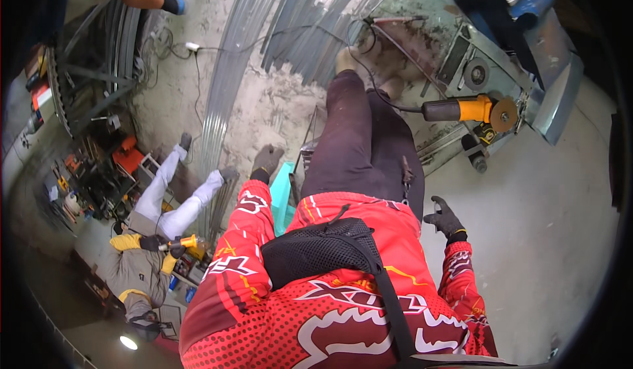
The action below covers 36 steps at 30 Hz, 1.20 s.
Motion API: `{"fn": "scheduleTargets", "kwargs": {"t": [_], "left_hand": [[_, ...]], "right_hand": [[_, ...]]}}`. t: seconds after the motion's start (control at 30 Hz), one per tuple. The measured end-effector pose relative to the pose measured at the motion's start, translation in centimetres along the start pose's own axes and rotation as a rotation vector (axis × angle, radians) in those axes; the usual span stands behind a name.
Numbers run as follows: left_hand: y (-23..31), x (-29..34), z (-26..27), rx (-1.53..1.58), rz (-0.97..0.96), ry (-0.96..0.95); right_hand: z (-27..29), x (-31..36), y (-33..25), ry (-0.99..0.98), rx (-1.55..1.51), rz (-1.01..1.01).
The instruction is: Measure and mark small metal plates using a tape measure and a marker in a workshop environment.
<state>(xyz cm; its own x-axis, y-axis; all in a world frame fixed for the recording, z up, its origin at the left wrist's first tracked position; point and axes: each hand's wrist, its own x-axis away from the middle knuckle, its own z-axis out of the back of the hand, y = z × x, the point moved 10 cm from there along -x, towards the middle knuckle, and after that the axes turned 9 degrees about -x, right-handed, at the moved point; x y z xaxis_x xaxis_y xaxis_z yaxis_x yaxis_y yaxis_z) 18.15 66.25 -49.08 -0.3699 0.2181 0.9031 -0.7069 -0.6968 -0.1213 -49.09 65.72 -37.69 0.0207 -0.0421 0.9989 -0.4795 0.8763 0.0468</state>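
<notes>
My left hand [267, 160], in a dark grey glove, hangs by my left hip. Near it is a teal sheet-like thing [281, 197]; its kind and whether I touch it are unclear. The left fingers do not show well enough to tell their state. My right hand [445, 218], also gloved, is out by my right hip, fingers apart and holding nothing. Ahead of it, on a metal work stand [428, 146], lies a yellow and black angle grinder [461, 110] with a brown disc [504, 115]. Its black cord runs off to the left.
Long metal profiles [234, 59] lie across the floor ahead. A round disc [476, 72] rests beyond the grinder, near sheet-metal pieces [559, 98]. A white plug connector [192, 46] joins cords on the floor. At left a co-worker [142, 263] in yellow-cuffed gloves holds a yellow power tool [184, 242].
</notes>
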Motion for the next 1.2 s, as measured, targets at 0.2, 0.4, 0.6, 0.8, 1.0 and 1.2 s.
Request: {"fn": "scheduleTargets", "kwargs": {"t": [0.2, 0.4, 0.6, 0.8, 1.0, 1.2], "left_hand": [[-5.2, 5.8, -17.0, 0.699, 0.491, -0.314], [-2.9, 5.4, -17.2, 0.723, 0.411, -0.239], [3.0, 3.6, -12.9, 0.251, 0.104, -0.221], [7.7, 2.9, -10.7, -0.208, -0.212, -0.202], [9.6, 2.1, -11.7, -0.081, -0.278, -0.287], [11.9, 2.8, -8.6, 0.207, -0.148, -0.201]], "right_hand": [[-1.5, -2.4, 2.1, -0.124, 0.141, -0.051], [-4.6, -7.0, 4.7, -0.268, 0.456, 0.1], [-6.6, -9.0, 5.5, -0.193, 0.562, 0.221], [-8.0, -10.4, 9.1, -0.31, 0.281, 0.088], [-6.3, -9.1, 8.8, -0.204, 0.289, -0.1], [-6.0, -7.7, 6.8, -0.301, -0.057, -0.138]]}}
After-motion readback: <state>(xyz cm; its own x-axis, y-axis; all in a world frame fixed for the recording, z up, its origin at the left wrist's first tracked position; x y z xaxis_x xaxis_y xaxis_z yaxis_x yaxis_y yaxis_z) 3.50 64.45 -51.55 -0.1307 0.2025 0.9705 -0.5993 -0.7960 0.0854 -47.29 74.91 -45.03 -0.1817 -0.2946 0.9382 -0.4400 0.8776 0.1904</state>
